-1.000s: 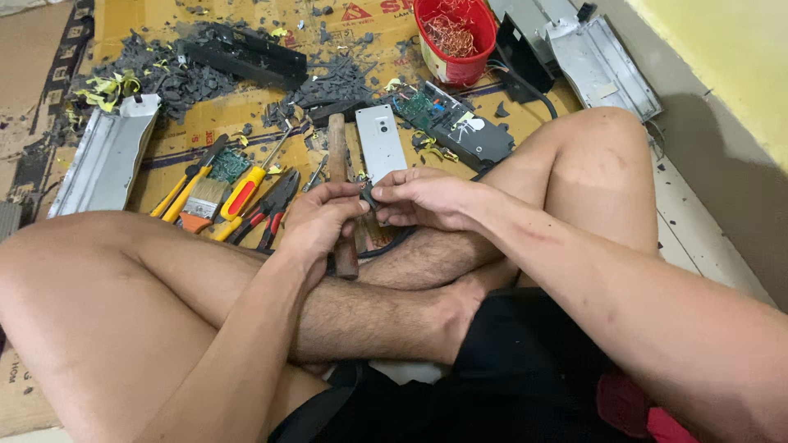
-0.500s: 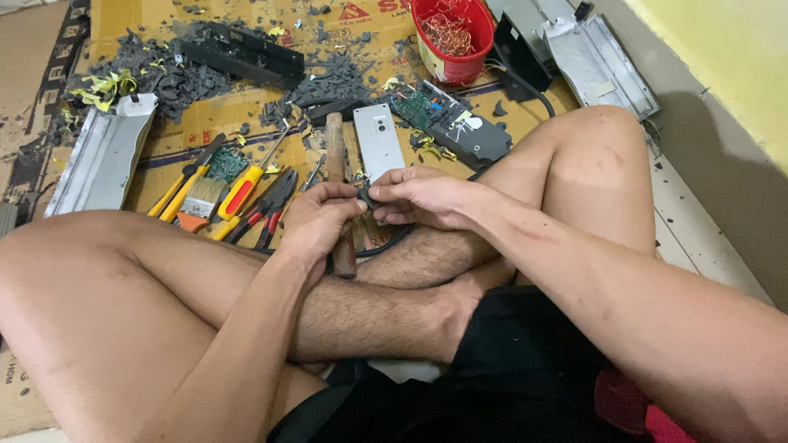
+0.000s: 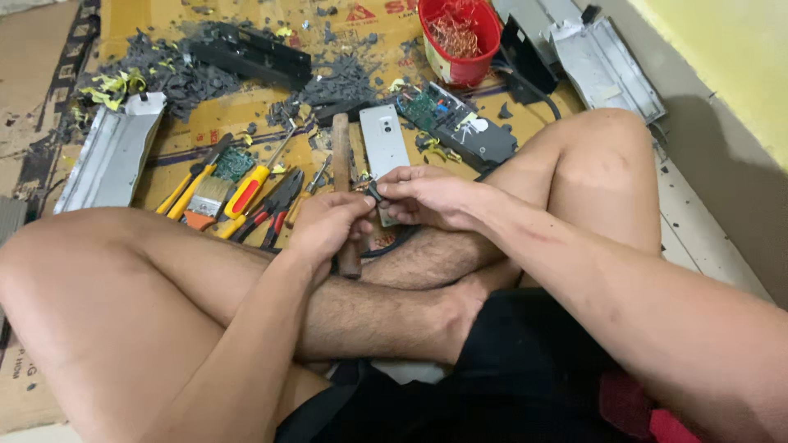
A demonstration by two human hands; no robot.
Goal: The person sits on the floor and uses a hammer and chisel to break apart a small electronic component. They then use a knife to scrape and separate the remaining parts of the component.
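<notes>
I see two hands meeting over the crossed shins at the near edge of the cardboard sheet point(image 3: 246, 115) that covers the floor. The left hand point(image 3: 328, 226) and the right hand point(image 3: 427, 195) both pinch one small dark part point(image 3: 374, 194) between fingertips; its shape is too small to make out, and the fingers cover most of it.

Count of items on the cardboard:
- One wooden-handled hammer point(image 3: 343, 164), lying lengthwise under the left hand, its lower end hidden by that hand.
- One grey flat plate point(image 3: 384, 143) just beside the hammer, its near end covered by the right hand.
- One red bucket point(image 3: 468, 49) of copper wire at the far edge, rim cut off by the frame.
- One green circuit board point(image 3: 423, 107) on a dark housing near the bucket.
- One paintbrush point(image 3: 205, 201), one red-and-yellow screwdriver point(image 3: 250, 189) and one pair of pliers point(image 3: 275, 209), grouped left of the hammer.
- Two bent metal covers: one point(image 3: 111, 152) at the left edge, one point(image 3: 607, 70) at the far right corner.

Dark shredded debris point(image 3: 164, 78) lies along the far left; individual pieces cannot be counted.
</notes>
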